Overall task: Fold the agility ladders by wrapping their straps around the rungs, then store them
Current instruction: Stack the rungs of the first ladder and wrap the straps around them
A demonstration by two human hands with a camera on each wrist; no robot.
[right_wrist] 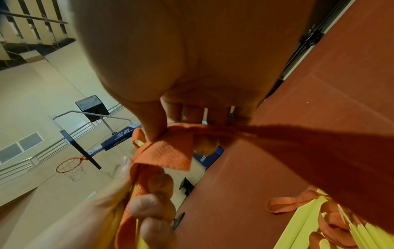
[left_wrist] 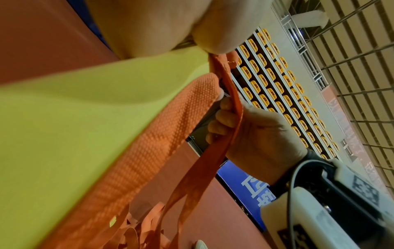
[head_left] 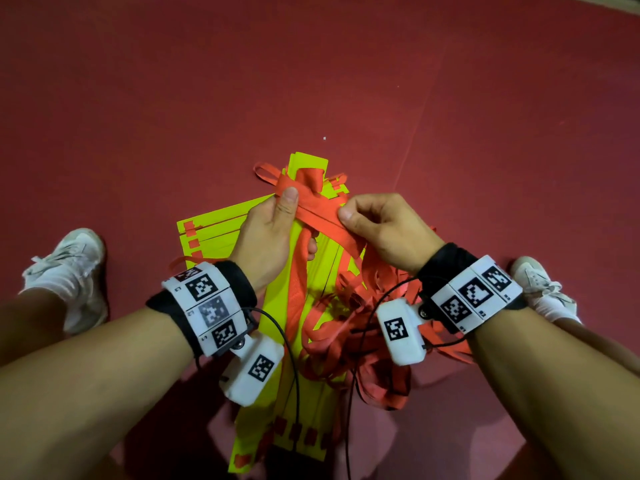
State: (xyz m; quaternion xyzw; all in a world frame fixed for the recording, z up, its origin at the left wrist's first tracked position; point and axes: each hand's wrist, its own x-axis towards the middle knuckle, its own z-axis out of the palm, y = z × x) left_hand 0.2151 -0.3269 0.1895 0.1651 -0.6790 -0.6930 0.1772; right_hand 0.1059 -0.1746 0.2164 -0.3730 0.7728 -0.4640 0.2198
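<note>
Red floor (head_left: pixel 450 98); a person stands over it, white shoes (head_left: pixel 69 271) at either side. Yellow rungs (head_left: pixel 214 230) lie gathered in fanned stacks on the floor between the feet, one stack lifted at its far end. Loose red straps (head_left: pixel 346 337) sit in a tangle beside and over the rungs, so wrapping looks only partly done; storing not yet begun. One strap (head_left: pixel 318 220) runs taut between the hands across the stack top. Left hand (head_left: pixel 273 230): grip closed round the stack, thumb pinning the strap on top. Right hand (head_left: pixel 381 226): thumb and fingers pinch the strap, pulling it sideways. Head view alone shows the tangle and both stacks. Left wrist view shows the strap's weave and stadium seats (left_wrist: pixel 283 94). Right wrist view shows a basketball hoop (right_wrist: pixel 70 166) and the left fingers (right_wrist: pixel 153 205) curled under the stack.
</note>
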